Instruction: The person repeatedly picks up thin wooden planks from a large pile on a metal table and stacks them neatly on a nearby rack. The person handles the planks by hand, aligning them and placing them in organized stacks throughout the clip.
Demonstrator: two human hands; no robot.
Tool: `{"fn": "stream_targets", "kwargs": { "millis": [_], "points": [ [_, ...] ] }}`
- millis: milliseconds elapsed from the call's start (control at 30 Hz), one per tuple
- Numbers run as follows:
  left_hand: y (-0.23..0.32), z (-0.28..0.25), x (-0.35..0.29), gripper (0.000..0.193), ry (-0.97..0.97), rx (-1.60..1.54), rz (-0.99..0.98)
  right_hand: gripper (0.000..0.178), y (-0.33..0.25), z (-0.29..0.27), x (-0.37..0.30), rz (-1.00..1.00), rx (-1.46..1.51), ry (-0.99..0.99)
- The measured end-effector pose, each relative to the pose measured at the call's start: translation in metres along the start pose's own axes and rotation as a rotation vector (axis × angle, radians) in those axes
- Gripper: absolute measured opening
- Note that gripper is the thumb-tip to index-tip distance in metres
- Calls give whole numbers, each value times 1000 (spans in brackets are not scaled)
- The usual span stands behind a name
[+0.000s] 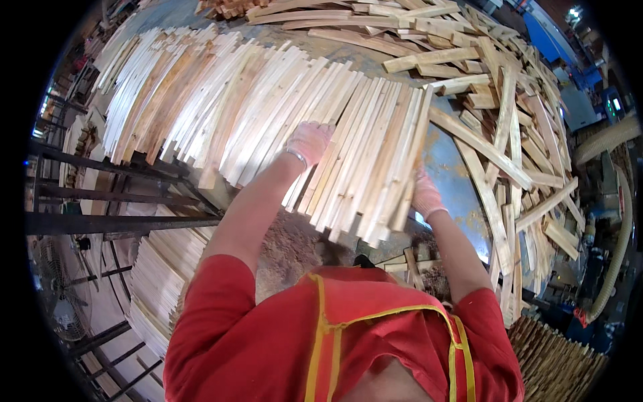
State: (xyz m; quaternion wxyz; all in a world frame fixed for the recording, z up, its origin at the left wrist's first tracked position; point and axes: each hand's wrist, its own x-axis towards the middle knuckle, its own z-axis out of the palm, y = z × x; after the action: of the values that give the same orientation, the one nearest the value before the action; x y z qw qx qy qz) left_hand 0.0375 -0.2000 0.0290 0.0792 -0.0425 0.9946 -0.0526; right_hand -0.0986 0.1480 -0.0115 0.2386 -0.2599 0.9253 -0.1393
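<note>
A row of long, pale wooden strips (376, 147) stands side by side on a metal table, squeezed between my two hands. My left hand (311, 142), in a light pinkish work glove, bears on the left side of this group with its fingers curled at the edge. A narrow dark gap there parts the group from a longer row of similar strips (268, 100). Against the right side, near the close ends, is my gloved right hand (426, 194); its fingers are partly hidden by the outermost strip. The near ends of the group are uneven and jut past the table edge.
Loose boards (499, 134) lie in a jumbled pile on the right of the table (442, 157). Dark metal rails (120, 223) and stacked strips (161, 268) stand at lower left. Sawdust (295, 244) covers the floor below. A ribbed hose (619, 248) hangs far right.
</note>
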Motion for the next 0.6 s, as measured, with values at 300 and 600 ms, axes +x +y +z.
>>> {"fn": "stream_targets", "kwargs": {
  "millis": [300,600],
  "points": [
    [91,-40,-71,51,108,-248,-179,72,-4,-33,8,-43,863,-174],
    [220,-49,-112,63,120,-439,-80,80,80,-155,89,-26,-680,465]
  ]
}}
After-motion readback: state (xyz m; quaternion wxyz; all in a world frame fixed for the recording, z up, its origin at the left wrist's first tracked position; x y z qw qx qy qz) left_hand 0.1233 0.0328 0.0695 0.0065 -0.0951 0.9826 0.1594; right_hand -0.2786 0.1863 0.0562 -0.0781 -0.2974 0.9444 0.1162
